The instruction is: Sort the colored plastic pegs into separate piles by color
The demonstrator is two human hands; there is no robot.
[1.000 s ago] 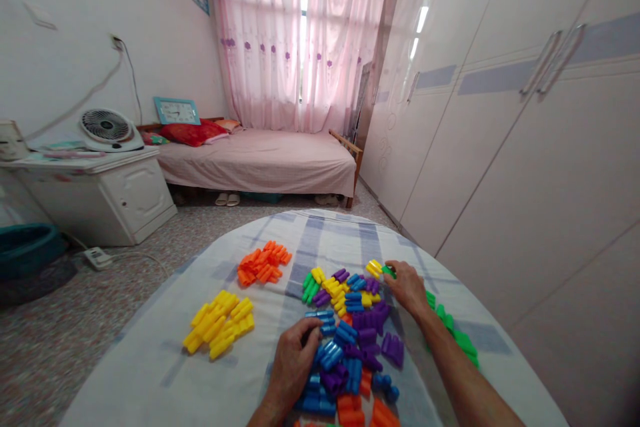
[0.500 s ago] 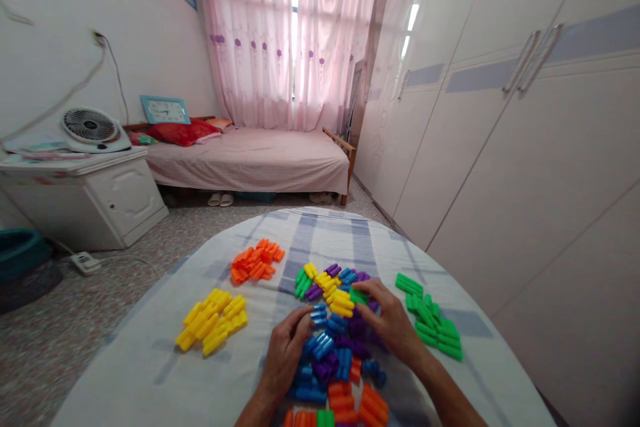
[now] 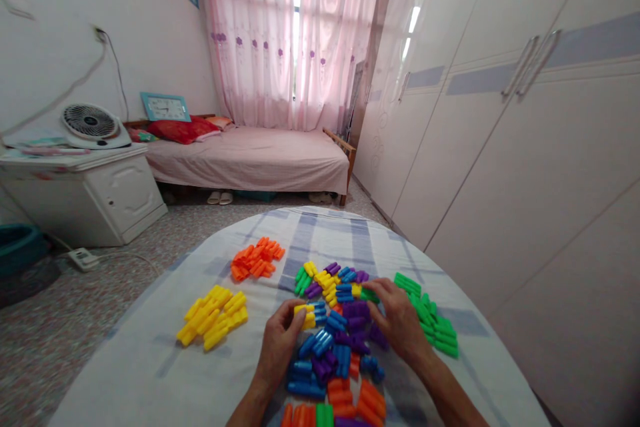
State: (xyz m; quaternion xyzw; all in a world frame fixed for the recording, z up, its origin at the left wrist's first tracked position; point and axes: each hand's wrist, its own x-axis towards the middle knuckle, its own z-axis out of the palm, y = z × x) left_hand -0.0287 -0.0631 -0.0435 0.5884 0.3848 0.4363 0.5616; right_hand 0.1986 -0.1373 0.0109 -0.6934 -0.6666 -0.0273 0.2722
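My left hand pinches a yellow plastic toy block between thumb and fingers, with a blue block against its right end. My right hand has its fingertips closed on a green toy block. Beyond that block's left end are yellow and blue pieces; whether they are joined to it I cannot tell. Between and below the hands lies a mixed pile with purple blocks, blue blocks and orange blocks. Mixed yellow, purple and green blocks lie just beyond the hands.
On the checked tablecloth are separate heaps of orange blocks, yellow blocks and green blocks. Past the round table stand a bed, a white cabinet with a fan, and a wardrobe on the right.
The yellow block that was near my right hand now shows in my left hand, which has drawn slightly left. My right hand has shifted right with the green block.
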